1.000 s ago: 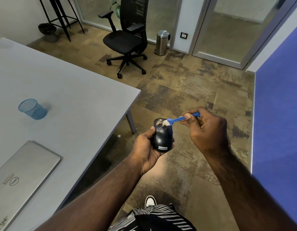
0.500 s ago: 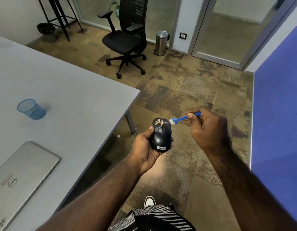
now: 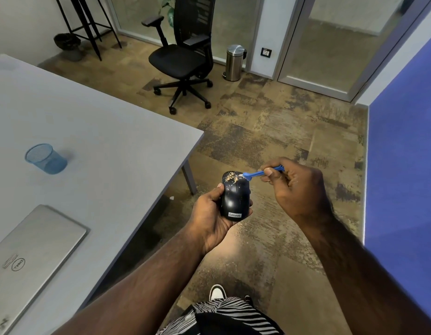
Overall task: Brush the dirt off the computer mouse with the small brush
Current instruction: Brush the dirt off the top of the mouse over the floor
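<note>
My left hand point(image 3: 210, 217) grips a black Lenovo computer mouse point(image 3: 234, 198) over the carpet, just off the table's corner. Tan crumbs of dirt lie on the mouse's front end, mostly on its left button. My right hand point(image 3: 297, 189) pinches the handle of a small blue brush point(image 3: 259, 174). The brush's white bristles rest on the front right part of the mouse.
A grey table point(image 3: 108, 141) fills the left, carrying a blue mesh cup point(image 3: 45, 159) and a shut silver laptop point(image 3: 28, 257). A black office chair point(image 3: 185, 54) and a steel bin point(image 3: 234, 62) stand beyond. A blue wall point(image 3: 403, 165) runs along the right.
The brush lifted off to the right of the mouse half a second ago, and its bristles are now back on the mouse's front end. My left hand has held the mouse nearly still.
</note>
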Action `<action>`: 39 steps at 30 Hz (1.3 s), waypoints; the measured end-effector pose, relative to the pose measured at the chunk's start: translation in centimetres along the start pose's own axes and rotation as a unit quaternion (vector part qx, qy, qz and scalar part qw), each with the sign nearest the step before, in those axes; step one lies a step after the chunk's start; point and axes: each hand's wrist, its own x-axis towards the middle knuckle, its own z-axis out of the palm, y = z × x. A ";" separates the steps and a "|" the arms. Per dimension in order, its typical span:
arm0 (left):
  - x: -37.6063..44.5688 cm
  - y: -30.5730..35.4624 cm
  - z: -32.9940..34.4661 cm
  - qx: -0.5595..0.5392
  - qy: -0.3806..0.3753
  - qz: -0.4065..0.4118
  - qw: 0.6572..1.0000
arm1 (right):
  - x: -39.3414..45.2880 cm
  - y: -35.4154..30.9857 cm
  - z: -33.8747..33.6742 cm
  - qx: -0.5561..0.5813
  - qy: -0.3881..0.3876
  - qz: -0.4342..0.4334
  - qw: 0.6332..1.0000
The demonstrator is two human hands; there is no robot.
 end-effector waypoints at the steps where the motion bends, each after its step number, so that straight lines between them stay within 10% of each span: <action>1: 0.0 0.0 0.0 0.000 0.001 -0.001 1.000 | 0.0 0.1 -0.1 -0.004 -0.009 -0.007 1.000; 39: 0.0 -0.1 -0.3 0.003 0.014 0.005 1.000 | -0.5 2.3 -1.2 0.046 -0.075 -0.047 0.995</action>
